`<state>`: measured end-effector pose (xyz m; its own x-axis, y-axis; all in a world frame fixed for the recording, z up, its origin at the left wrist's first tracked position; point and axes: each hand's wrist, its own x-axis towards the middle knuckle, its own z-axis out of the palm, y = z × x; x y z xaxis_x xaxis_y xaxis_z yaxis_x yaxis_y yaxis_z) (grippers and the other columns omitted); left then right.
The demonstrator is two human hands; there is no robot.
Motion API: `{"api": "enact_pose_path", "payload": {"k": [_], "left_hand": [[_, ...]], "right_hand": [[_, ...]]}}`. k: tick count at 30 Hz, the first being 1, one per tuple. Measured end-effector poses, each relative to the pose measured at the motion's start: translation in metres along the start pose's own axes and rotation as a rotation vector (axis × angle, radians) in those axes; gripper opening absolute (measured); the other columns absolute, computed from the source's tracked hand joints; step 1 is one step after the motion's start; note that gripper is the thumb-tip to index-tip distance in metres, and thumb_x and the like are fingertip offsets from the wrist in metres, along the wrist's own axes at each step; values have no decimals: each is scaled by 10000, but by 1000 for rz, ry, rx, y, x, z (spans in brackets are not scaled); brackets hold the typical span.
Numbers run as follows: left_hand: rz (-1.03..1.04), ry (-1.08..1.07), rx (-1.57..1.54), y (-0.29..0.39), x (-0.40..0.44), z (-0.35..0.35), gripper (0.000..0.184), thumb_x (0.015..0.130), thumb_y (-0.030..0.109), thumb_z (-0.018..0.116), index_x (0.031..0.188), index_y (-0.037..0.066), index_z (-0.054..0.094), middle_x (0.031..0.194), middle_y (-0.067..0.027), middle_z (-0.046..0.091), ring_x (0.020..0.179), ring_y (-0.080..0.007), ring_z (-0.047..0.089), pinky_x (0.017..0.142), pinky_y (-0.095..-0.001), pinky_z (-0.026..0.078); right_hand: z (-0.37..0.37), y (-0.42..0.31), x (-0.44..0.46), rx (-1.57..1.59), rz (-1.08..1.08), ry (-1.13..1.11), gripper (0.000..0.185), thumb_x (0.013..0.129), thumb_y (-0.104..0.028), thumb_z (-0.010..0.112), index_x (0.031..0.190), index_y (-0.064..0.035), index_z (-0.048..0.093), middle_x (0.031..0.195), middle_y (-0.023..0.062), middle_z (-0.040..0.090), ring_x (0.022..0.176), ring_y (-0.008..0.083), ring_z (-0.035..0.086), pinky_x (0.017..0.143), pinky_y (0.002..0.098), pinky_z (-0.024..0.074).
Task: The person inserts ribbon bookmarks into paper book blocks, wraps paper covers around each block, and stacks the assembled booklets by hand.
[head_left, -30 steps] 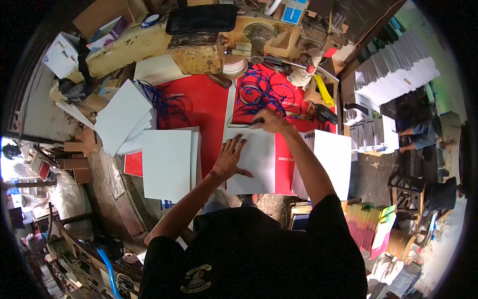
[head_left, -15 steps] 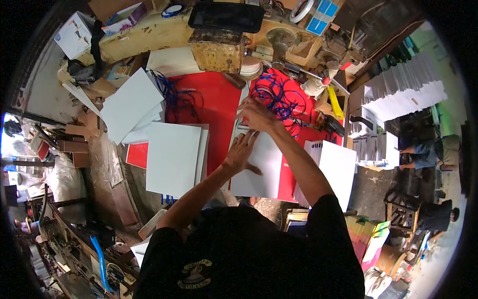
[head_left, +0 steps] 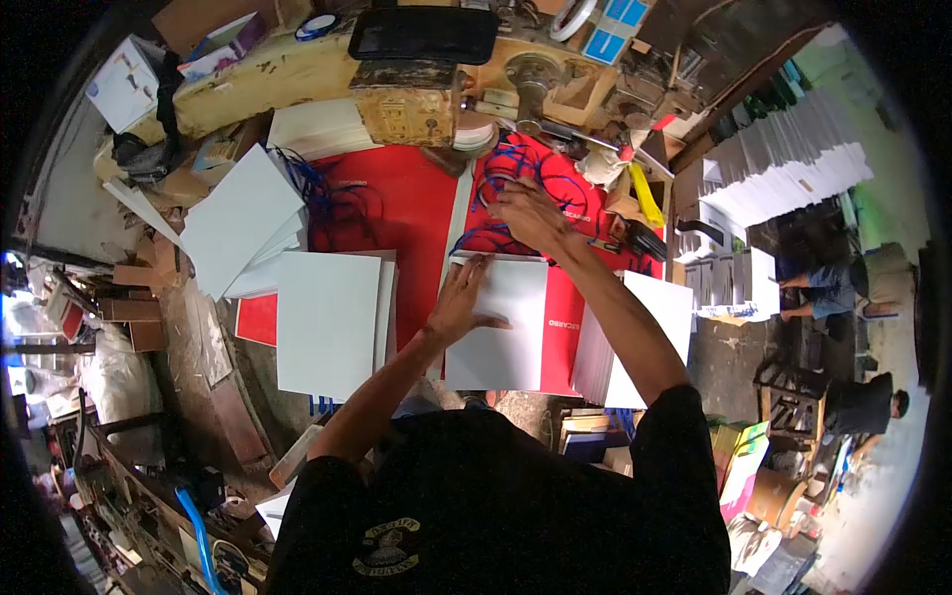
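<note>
A white sheet-like piece, perhaps a flat paper bag (head_left: 504,347), lies on the red surface in front of me. My left hand (head_left: 464,299) rests flat on its upper left part, fingers stretched toward the top edge and thumb out to the right. Just beyond that edge my right hand (head_left: 533,215) is over a tangle of blue cords (head_left: 516,159), fingers bent and seemingly closed on a cord; its fingertips are partly hidden. A blue cord curves from near the white piece's top edge toward this hand.
White stacks stand left (head_left: 327,322) and right (head_left: 650,327) of the work, with tilted white sheets (head_left: 243,223) farther left. More blue cords (head_left: 332,193) lie on the red sheet (head_left: 421,198). Behind is a worn machine block (head_left: 402,109). A person (head_left: 863,407) is at far right.
My right hand has moved up and away from the white piece's top edge to the blue cords. My left hand stays flat on the piece. The whole view has shifted slightly.
</note>
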<state>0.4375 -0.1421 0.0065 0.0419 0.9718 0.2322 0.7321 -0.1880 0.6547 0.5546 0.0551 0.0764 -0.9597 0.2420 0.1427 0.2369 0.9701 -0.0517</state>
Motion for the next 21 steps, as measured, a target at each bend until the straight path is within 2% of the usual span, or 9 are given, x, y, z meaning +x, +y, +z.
{"api": "enact_pose_path", "payload": {"k": [4,6,7,9,11,13,17,20,21], "left_hand": [[6,-22,24,-14,14,-2,937,652,480,865,1356,28,443,1351,-187,441,1246,-332,452,1042,-483,389],[-157,35,-699,-44,18,5,597,716,299,875,1140,38,546,1169,-101,564,1046,-200,564,907,-390,476],[-154,48,-688,-46,19,-3,597,716,299,875,1140,38,546,1169,-101,564,1046,-200,564,907,-390,476],[-212,183,-1043,-40,20,-18,450,661,153,913,920,72,555,821,20,583,704,-42,516,612,-234,425],[-242,224,-1102,-26,17,-28,415,671,120,898,921,97,567,780,32,583,710,-52,522,609,-247,426],[-267,222,-989,-23,16,-27,421,668,117,902,920,93,565,784,33,582,690,-53,507,601,-236,411],[-303,263,-784,-24,16,7,471,707,215,883,1037,78,576,866,3,605,805,-85,563,704,-275,461],[-45,337,-187,1,12,2,584,736,317,856,1171,59,563,1134,-141,562,1036,-245,545,852,-398,458],[25,322,41,3,9,1,610,743,339,845,1210,62,567,1229,-189,518,1124,-312,510,918,-451,441]], "right_hand": [[15,1,-45,61,259,61,141,775,-34,602,868,-90,692,985,132,661,1037,329,617,938,471,477],[-3,-2,-63,225,526,28,130,790,-76,622,890,-74,705,949,157,684,964,348,647,853,475,516],[-17,-18,-83,377,634,64,144,791,-99,636,907,-66,714,922,172,695,923,353,659,828,474,524],[-9,-55,-124,395,724,102,147,822,-91,656,928,-55,751,794,130,720,668,206,688,673,389,543],[9,-107,-168,685,824,72,162,839,-115,679,952,-19,746,785,99,726,630,139,652,601,321,534],[74,-165,-219,1501,1038,110,192,899,-155,664,971,8,736,804,70,723,709,148,673,641,299,547],[58,-253,-204,1464,1151,48,291,839,-234,760,1022,-9,737,873,69,739,739,160,686,704,311,550],[38,-265,-184,1392,1089,120,286,830,-272,772,962,-19,756,849,51,743,731,148,683,715,315,550],[33,-256,-186,1276,1134,-174,273,823,-268,779,948,-27,759,846,65,743,739,160,689,716,320,551]]}}
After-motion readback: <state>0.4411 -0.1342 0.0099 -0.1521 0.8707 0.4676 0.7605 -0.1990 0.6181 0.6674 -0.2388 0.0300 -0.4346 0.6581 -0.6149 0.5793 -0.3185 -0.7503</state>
